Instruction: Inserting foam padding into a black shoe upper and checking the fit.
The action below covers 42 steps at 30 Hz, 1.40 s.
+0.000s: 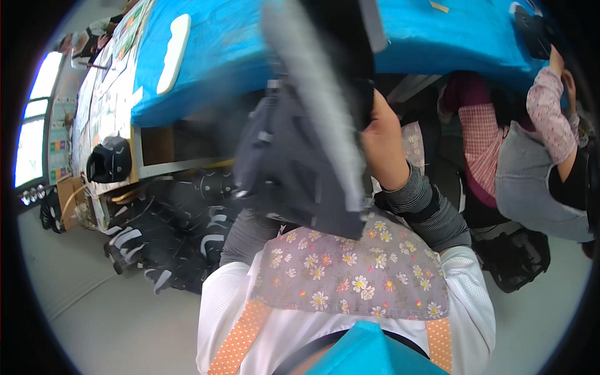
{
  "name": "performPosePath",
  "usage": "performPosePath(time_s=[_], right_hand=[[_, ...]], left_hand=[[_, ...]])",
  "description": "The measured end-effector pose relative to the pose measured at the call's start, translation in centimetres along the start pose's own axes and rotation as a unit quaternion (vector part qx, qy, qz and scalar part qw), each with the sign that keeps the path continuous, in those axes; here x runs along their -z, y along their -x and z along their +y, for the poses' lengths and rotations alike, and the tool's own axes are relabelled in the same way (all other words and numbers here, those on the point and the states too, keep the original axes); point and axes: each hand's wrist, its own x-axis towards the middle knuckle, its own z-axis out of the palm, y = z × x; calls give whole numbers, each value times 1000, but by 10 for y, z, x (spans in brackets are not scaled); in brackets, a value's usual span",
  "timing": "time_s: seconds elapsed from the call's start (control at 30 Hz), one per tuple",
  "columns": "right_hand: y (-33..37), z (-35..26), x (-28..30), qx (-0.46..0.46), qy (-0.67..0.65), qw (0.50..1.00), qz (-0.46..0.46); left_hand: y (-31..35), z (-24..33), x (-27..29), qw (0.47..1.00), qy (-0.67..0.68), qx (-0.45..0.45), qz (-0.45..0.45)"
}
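Observation:
A dark grey and black fabric piece (281, 156), bag-like in shape, is held up in front of my chest. It has a wide light grey band (319, 94) and is smeared by motion, so its details are unclear. My right hand (382, 140) grips its black right edge, thumb side showing and the other fingers behind the fabric. My left hand is hidden behind the piece; only the striped grey left sleeve (250, 237) shows below it. Beyond the piece lies the table with its blue cover (219, 37).
A long white shaped piece (175, 53) lies on the blue cover. To the left are a heap of black pieces with grey trim (181, 225) and a black item (109, 159) at the table's side. At right, another person (537, 169) sits near a black crate-like thing (515, 256).

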Motion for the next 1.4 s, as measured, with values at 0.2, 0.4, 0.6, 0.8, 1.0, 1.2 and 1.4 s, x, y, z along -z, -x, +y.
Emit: performPosePath(time_s=[0.2, 0.4, 0.6, 0.8, 1.0, 1.2, 1.4], right_hand=[[-11, 0, -4, 54, -1, 998, -15], [-9, 1, -1, 36, 68, 997, 19], [-8, 0, -4, 12, -3, 1000, 26], [-4, -2, -13, -2, -7, 999, 39], [-5, 5, -18, -3, -11, 999, 42], [-6, 13, -17, -5, 34, 999, 42], [-7, 10, -19, 20, 52, 997, 48]], left_hand=[[-10, -3, -12, 996, -52, 17, 76], [-5, -20, 34, 897, -398, -165, 96], [6, -19, 32, 973, -167, -108, 114], [4, -12, -15, 989, -26, -52, 134], [2, -7, -20, 994, 45, -9, 101], [-8, 1, -39, 961, -138, -46, 236], [-7, -1, -29, 978, -56, -63, 191]])
